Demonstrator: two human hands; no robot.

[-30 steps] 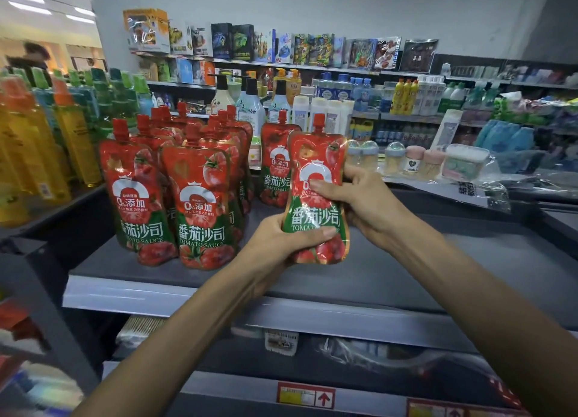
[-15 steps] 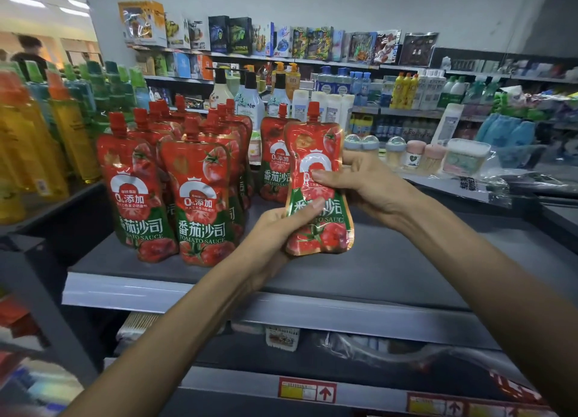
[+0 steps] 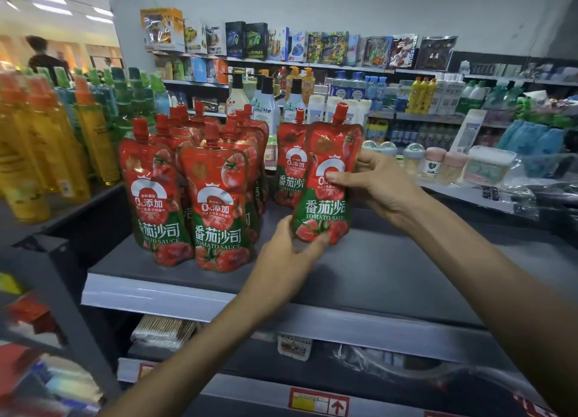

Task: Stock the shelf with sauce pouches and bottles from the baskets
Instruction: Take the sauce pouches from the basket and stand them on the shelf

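A red and green tomato sauce pouch [image 3: 328,194] with a red cap stands upright near the middle of the dark grey shelf [image 3: 391,269]. My right hand [image 3: 380,185] grips its right side, thumb across the front. My left hand [image 3: 291,254] pinches its bottom left corner. Just behind it stands another pouch [image 3: 289,166]. To the left, several identical pouches [image 3: 215,204] stand in rows on the same shelf. No basket is in view.
Yellow and green bottles [image 3: 47,141] fill the neighbouring shelf at the left. Small jars and a plastic box [image 3: 488,163] sit behind the shelf at the right. Farther shelves hold bottles and boxed goods. A lower shelf [image 3: 312,394] with price tags lies below.
Both hands have carried the pouch forward and down toward the shelf surface, in front of the single pouch. My left hand slid from its middle to its bottom corner.
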